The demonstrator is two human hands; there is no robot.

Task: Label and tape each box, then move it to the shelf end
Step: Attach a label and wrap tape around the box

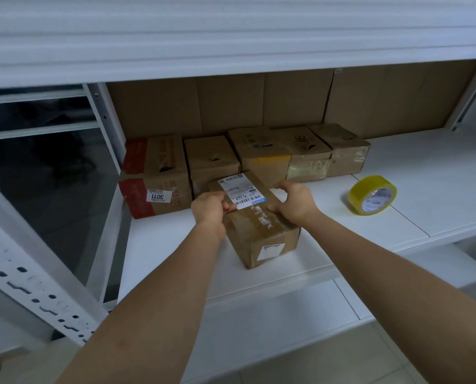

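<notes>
Your left hand (207, 207) and right hand (293, 202) grip the labelled box (259, 225) near the shelf (425, 189) front; slide it squarely left against the row of boxes (231, 159).

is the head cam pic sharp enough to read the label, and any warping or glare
Head view: dim, flat, bluish light; the shipping label on the held box is bright, but its small print is too soft to read; the shelf above is smeared with blur; wide-angle bending shows on the upright post at left; a faint sheen lies on the tape roll.
</notes>
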